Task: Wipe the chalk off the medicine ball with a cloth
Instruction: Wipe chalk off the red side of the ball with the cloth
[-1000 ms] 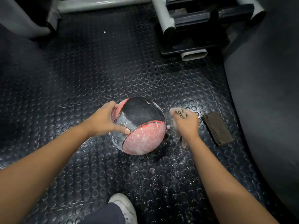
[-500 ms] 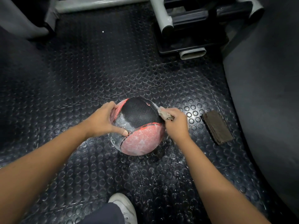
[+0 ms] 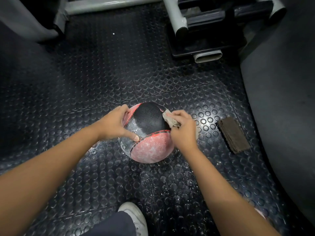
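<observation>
A black and red medicine ball (image 3: 148, 132) sits on the studded rubber floor, its red panel and lower black panel whitened with chalk. My left hand (image 3: 114, 124) grips the ball's left side, thumb lying across the front seam. My right hand (image 3: 183, 129) holds a crumpled beige cloth (image 3: 170, 119) against the ball's upper right, where the black panel looks dark and free of chalk.
A folded brown cloth (image 3: 233, 135) lies on the floor to the right. Chalk dust (image 3: 172, 181) speckles the floor in front of the ball. Grey machine frame tubes and a black base (image 3: 201, 40) stand behind. A dark padded surface (image 3: 281, 99) fills the right. My white shoe (image 3: 134, 217) is below.
My right hand with the cloth moved from the floor beside the ball onto the ball's upper right side. My left hand kept its hold.
</observation>
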Available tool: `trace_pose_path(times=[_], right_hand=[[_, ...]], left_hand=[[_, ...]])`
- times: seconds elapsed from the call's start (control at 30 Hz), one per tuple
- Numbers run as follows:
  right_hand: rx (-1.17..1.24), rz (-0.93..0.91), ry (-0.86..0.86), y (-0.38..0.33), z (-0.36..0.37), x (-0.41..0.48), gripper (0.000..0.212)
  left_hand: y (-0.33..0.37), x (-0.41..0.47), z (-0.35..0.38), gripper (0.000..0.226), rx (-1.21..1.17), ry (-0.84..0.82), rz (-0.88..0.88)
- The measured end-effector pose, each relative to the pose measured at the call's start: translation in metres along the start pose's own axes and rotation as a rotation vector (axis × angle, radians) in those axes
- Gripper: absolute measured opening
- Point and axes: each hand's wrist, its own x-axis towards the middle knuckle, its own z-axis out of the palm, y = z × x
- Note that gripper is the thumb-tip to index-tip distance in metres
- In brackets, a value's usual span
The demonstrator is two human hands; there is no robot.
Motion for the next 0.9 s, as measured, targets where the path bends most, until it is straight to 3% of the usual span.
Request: trace_pose_path(times=[0.23,0.4,0.5,0.63,0.8,0.9], right_hand=[[-0.02,0.139,0.097,0.028,-0.009,0.014,0.037],[0.015,-0.012,0.015,0.004,0.001,0.014,0.051],[-0.005,0.078,0.025,0.026,-0.011,-0.001,0.047],[-0.024,0.179,0.04,0.043,-0.013,0.024,0.032],[-0.022,0.012,-0.035,0.001,-0.002,0.038,0.039],[0.0,0.016,-0.065,0.006,-0.013,0.014,0.04]], left_hand=[[0.011,0.004,0.007,0.079,0.031,-0.004,0.045],[0.002,0.005,0.0,0.085,0.055,-0.019,0.012],[0.003,0.003,0.002,0.088,0.053,-0.022,0.028],[0.012,0.007,0.007,0.075,0.073,-0.017,0.047],[0.009,0.005,0.003,0.091,0.091,-0.016,0.038],[0.006,0.002,0.002,0.096,0.083,-0.016,0.035]])
